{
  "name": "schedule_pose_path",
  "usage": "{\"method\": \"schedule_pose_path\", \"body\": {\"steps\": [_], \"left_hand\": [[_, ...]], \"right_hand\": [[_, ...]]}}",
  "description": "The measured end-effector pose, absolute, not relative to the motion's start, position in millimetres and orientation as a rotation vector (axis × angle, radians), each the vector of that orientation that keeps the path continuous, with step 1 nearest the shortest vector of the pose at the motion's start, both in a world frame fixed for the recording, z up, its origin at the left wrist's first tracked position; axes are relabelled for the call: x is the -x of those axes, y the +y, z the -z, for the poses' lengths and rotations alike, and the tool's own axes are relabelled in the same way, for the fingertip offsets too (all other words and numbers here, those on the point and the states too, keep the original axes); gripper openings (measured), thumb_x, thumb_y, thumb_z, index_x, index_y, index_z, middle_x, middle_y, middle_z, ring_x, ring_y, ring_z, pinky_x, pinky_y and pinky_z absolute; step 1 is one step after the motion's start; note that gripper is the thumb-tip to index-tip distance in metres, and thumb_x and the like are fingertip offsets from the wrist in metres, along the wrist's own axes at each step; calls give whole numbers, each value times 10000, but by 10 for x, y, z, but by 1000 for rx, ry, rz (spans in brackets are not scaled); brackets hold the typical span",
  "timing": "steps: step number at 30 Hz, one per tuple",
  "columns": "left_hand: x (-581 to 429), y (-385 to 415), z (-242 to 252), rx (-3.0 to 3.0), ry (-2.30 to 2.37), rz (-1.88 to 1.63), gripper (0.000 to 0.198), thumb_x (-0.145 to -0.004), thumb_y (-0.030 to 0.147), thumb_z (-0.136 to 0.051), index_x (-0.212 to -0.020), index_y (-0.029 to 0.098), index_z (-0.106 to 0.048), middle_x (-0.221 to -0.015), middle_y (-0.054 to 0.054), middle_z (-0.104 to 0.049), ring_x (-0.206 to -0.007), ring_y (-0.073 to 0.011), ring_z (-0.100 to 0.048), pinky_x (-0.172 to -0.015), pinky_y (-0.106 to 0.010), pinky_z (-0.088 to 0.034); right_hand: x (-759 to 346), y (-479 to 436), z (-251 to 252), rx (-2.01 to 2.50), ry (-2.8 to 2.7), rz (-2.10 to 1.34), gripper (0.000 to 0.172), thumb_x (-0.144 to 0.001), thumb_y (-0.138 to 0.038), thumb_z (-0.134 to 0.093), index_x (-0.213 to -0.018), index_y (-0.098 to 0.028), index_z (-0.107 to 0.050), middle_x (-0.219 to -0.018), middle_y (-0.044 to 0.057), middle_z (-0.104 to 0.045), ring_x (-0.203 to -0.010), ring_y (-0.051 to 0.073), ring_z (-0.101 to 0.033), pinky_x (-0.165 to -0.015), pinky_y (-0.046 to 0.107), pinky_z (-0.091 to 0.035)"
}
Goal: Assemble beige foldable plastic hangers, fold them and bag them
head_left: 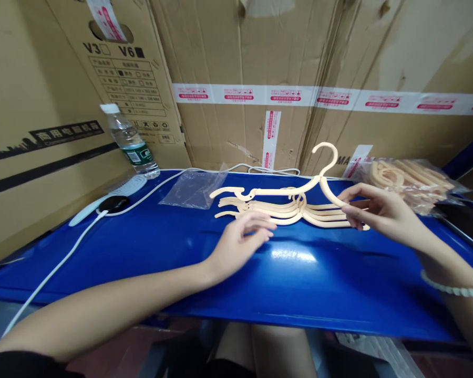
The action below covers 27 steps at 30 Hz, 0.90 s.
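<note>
A cream plastic clothes hanger (pixel 279 192) is held above the table, its hook pointing up. My right hand (pixel 372 212) pinches its right arm between thumb and fingers. Directly below and behind it, a stack of several matching hangers (pixel 325 223) lies on the blue table (pixel 173 262). My left hand (pixel 242 241) is at the stack's near left side, fingers loosely bent and thumb apart, with nothing seen in its grasp. Whether its fingertips touch the lowest hanger is unclear.
Bagged cream hangers (pixel 412 181) lie at the right. A flat clear plastic bag (pixel 193 188) sits behind my left hand. Further left are a water bottle (pixel 130 144), a pale comb (pixel 124 185), a black round device (pixel 114 203) and a white cable (pixel 69 255). Cardboard boxes (pixel 236 52) wall the back.
</note>
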<state>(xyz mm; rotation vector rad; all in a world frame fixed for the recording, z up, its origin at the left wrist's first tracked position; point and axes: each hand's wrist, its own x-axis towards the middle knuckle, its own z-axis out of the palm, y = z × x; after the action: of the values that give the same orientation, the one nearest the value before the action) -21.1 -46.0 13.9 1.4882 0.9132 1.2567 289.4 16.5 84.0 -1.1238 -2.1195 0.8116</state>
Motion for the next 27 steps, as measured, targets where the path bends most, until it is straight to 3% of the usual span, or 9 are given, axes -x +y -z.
{"method": "schedule_pose_path", "body": {"steps": [3, 6, 13, 22, 27], "left_hand": [[195, -630, -134, -2377, 737, -1040, 232, -933, 181, -561, -1140, 161, -664, -1246, -127, -692, -1234, -292, -593, -1101, -503, -447], [198, -703, -124, -2797, 766, -866, 322, -956, 253, -555, -1241, 124, -627, -1400, -155, -600, -1345, -355, -492, -1152, -563, -357], [209, -637, -111, -2699, 1007, -630, 438, -954, 417, -569, -1332, 199, -605, -1436, -159, -567, -1326, -394, -498, -1106, -575, -367], [277, -412, -78, -2554, 1006, -691, 449, -950, 431, -577, -1360, 249, -594, -1496, -128, -513, -1423, -340, -408, -1202, -534, -239], [305, -172, -3, -2500, 1040, -701, 455, -938, 447, -590, -1348, 249, -603, -1547, -138, -447, -1487, -341, -315, -1222, -568, -155]], "right_hand": [[-2934, 176, -863, 1155, -2175, -910, 335, -837, -489, -725, -960, -195, -620, -706, 25, -655, -581, 155, -612, -510, 266, -511], [-2941, 189, -831, 1181, -2307, -906, 288, -846, -469, -712, -889, -196, -630, -798, 39, -689, -645, 161, -637, -569, 270, -533], [-2935, 263, -702, 1205, -2746, -411, 66, -806, -288, -678, -782, -231, -699, -800, 8, -724, -709, 180, -663, -643, 277, -492], [-2903, 383, -567, 1284, -2650, -148, 75, -796, -208, -632, -771, -193, -701, -741, 38, -708, -629, 171, -617, -585, 264, -423], [-2827, 525, -401, 1317, -2515, 54, 89, -829, -174, -625, -788, -157, -703, -796, 82, -698, -695, 201, -629, -632, 284, -427]]}}
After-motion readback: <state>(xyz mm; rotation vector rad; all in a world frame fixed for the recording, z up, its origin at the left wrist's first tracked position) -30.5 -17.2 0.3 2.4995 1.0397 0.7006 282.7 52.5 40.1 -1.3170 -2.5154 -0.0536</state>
